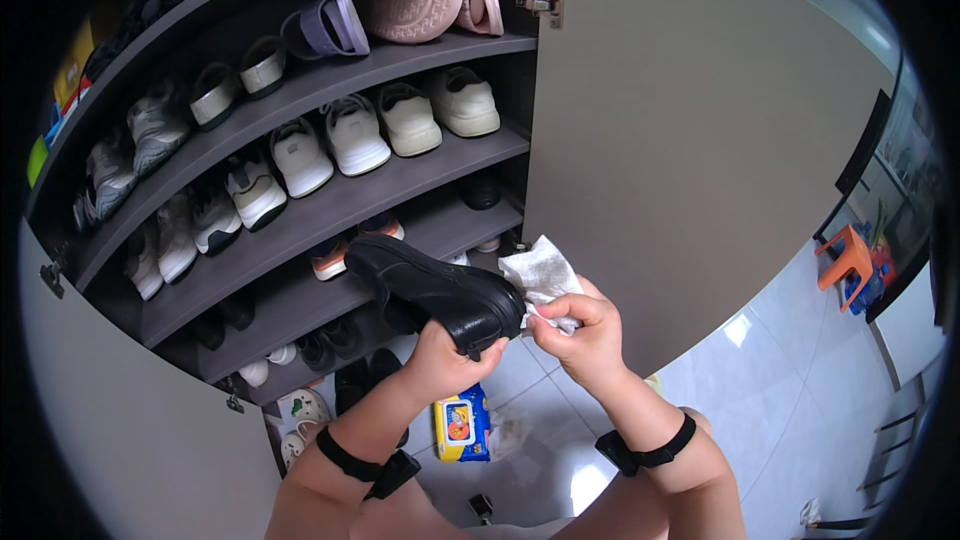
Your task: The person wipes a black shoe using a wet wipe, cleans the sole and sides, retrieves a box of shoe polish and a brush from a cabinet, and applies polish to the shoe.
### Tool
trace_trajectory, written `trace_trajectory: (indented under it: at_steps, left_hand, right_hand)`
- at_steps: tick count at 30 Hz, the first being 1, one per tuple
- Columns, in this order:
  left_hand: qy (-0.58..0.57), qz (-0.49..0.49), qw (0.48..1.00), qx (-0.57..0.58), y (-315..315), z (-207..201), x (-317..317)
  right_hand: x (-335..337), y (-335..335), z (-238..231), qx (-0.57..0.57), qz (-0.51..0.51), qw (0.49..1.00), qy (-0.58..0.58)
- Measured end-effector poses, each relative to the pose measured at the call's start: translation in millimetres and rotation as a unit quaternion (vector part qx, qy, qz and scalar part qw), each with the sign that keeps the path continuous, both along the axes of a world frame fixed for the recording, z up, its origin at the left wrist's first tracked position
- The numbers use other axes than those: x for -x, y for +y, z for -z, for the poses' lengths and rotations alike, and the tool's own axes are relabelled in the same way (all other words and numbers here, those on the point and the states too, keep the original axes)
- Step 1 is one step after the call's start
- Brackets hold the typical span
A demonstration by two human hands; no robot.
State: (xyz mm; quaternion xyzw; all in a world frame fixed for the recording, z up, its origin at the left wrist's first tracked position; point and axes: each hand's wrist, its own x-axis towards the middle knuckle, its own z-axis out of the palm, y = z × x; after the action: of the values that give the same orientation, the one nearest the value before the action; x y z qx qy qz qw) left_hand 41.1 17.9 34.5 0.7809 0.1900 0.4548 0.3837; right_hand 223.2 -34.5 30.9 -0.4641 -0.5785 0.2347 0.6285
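A black leather shoe (440,285) is tilted in the air before the shelves, its toe up to the left and its heel to the right. My left hand (450,360) is closed around it from below, near the heel. A crumpled white wipe (543,272) is pinched in my right hand (585,335), right beside the heel. Some of the wipe's lower edge seems to touch the shoe; my right fingers hide the rest. Black straps with small boxes circle both forearms.
An open shoe cabinet (330,150) holds several rows of shoes and slippers. Its right door (690,140) stands wide open. On the tiled floor lie a blue and yellow wipes pack (462,424), dark shoes and white clogs (303,408). An orange stool (846,265) stands at far right.
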Motion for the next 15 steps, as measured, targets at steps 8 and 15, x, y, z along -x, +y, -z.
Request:
trace_trajectory:
  at_steps: [8,15]
  left_hand:
    - [0.045,0.048,0.990,-0.123,-1.9,5.5,-4.7]
    - [0.101,0.036,0.974,-0.202,3.3,9.3,-6.3]
  right_hand:
    - [-19.2,0.3,-16.4,0.050,-0.094,0.994,0.027]
    - [-29.2,-3.2,-22.3,0.187,-0.111,0.975,0.041]
